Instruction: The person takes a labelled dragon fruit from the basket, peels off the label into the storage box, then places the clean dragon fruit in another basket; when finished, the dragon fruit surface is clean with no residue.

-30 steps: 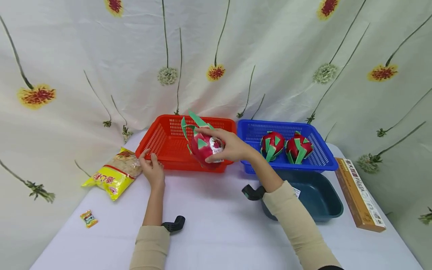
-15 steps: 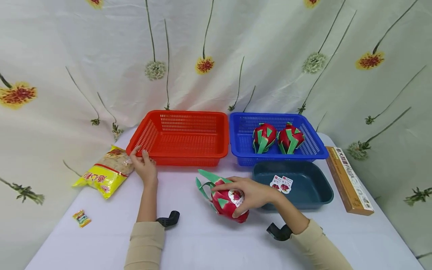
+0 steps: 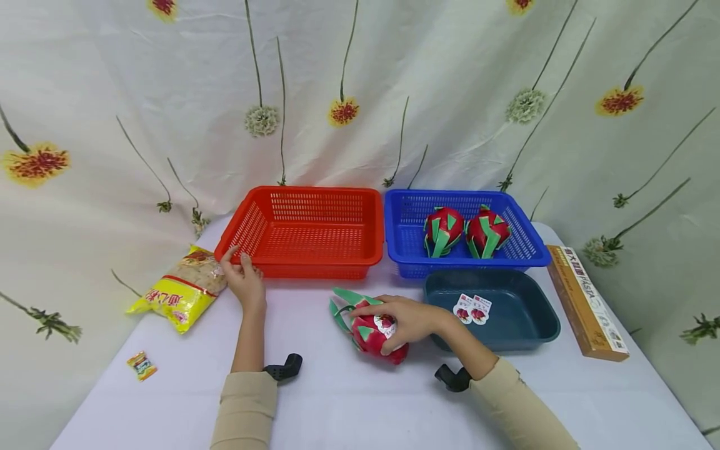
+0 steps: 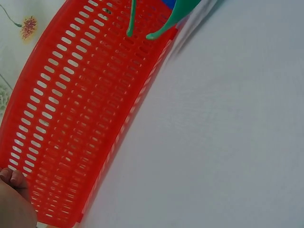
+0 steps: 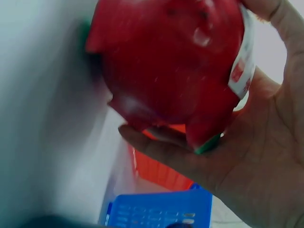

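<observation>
My right hand (image 3: 410, 320) grips a dragon fruit (image 3: 368, 350), red with green scales and a white sticker, low over the white table in front of the baskets. In the right wrist view the dragon fruit (image 5: 161, 66) sits between thumb and fingers; whether it touches the cloth I cannot tell. My left hand (image 3: 244, 284) holds the front left corner of the red basket (image 3: 315, 270) by its rim, and no fruit shows inside. Two more dragon fruits, one at left (image 3: 442, 232) and one at right (image 3: 487, 234), lie in the blue basket (image 3: 467, 262).
A dark teal tray (image 3: 534, 322) with two fruit-printed stickers (image 3: 471, 309) stands before the blue basket. At far right lies a long pasta box (image 3: 587, 306). A yellow food bag (image 3: 182, 289) and a small packet (image 3: 142, 365) are on the left. A flowered curtain hangs behind.
My right hand has carried the dragon fruit from above the red basket toward me and down to the table. The left hand has stayed at the basket's corner.
</observation>
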`<state>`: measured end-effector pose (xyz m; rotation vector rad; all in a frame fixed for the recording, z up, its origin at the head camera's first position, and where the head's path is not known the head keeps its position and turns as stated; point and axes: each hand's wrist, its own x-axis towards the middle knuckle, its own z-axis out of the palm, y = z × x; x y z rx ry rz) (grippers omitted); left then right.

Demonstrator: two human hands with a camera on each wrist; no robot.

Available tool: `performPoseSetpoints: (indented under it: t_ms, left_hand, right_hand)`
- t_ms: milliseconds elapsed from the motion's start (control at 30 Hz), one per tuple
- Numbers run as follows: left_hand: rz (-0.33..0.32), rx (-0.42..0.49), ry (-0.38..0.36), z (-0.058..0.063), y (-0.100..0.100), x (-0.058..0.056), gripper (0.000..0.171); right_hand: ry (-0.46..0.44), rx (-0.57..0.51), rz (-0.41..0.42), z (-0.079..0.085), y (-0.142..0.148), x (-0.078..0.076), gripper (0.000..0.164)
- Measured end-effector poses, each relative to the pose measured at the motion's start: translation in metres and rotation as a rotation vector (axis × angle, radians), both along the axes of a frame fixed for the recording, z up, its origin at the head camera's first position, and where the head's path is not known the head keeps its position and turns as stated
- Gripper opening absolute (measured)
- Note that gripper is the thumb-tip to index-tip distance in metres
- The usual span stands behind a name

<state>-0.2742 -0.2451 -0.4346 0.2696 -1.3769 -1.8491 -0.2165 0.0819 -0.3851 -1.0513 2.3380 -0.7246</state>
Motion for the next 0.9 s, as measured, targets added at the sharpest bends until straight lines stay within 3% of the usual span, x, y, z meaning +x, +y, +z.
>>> performPoseSetpoints:
  t_ms: [200,333,500,600,767,900]
  left_hand:
    - [0.007,-0.014,-0.016,0.0,0.002,0.0,0.038]
    - [0.02,-0.037,0.001,0.0,0.0,0.0,0.037]
    - [0.025,-0.047,-0.026,0.001,-0.003,-0.001,0.036]
    - [0.016,-0.047,-0.042,0.002,-0.005,0.0,0.037]
    - [-0.003,-0.052,-0.054,0.008,0.0,0.007,0.037]
    - [-0.015,-0.039,-0.062,0.014,0.005,0.012,0.035]
  right_hand:
    - [0.0,-0.095,-0.036,-0.01,0.008,-0.003,0.093]
    - [0.064,-0.205,-0.157,-0.021,0.011,0.002,0.104]
    - [0.162,-0.257,-0.296,-0.032,0.01,0.013,0.098]
    - [0.19,-0.27,-0.307,-0.033,0.008,0.018,0.092]
    - [0.15,-0.243,-0.289,-0.029,0.006,0.024,0.084]
    - [0.171,-0.255,-0.264,-0.029,0.006,0.024,0.089]
